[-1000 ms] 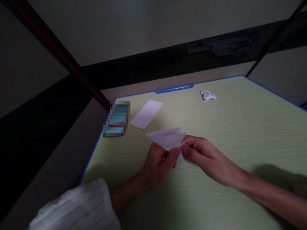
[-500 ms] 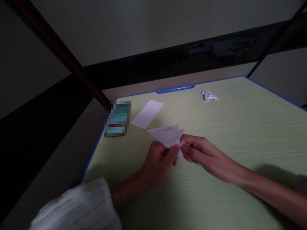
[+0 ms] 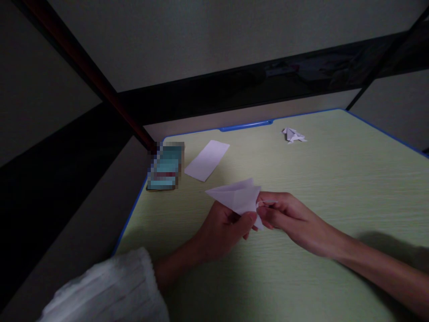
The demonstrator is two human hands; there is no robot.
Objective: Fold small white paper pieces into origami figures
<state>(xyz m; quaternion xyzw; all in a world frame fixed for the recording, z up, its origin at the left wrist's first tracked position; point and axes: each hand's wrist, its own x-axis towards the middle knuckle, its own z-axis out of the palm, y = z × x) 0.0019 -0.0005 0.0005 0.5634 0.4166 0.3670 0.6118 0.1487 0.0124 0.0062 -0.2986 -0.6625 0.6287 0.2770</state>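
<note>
Gently, the left hand (image 3: pixel 223 232) pinches the folded paper (image 3: pixel 241 197) low on its near side, with the thumb on top and the fingers tucked under. That grip has no gap except the paper. The right hand (image 3: pixel 291 215), at 3 o'clock from the paper, has its thumb and fingertips almost pressed together, and seems to nip the paper's edge, where a thin white curl (image 3: pixel 267 203) pokes out. I can't tell if the curl is part of the same paper.

To do this bit well, I think the left grip should be snug but soft, so the paper doesn't bend. The right fingers should work slowly, make the edges match, and pinch the crease from one end to the other. A hard tug could rip it.

The folded paper is up above the desk (image 3: pixel 342 174), with its sharp tip toward 9 o'clock. Farther out, a flat paper sheet (image 3: pixel 207 161) lies at 11 o'clock, a blurry phone (image 3: pixel 166 166) at 10 o'clock, and a little paper frog (image 3: pixel 293 135) between 1 and 2 o'clock.
</note>
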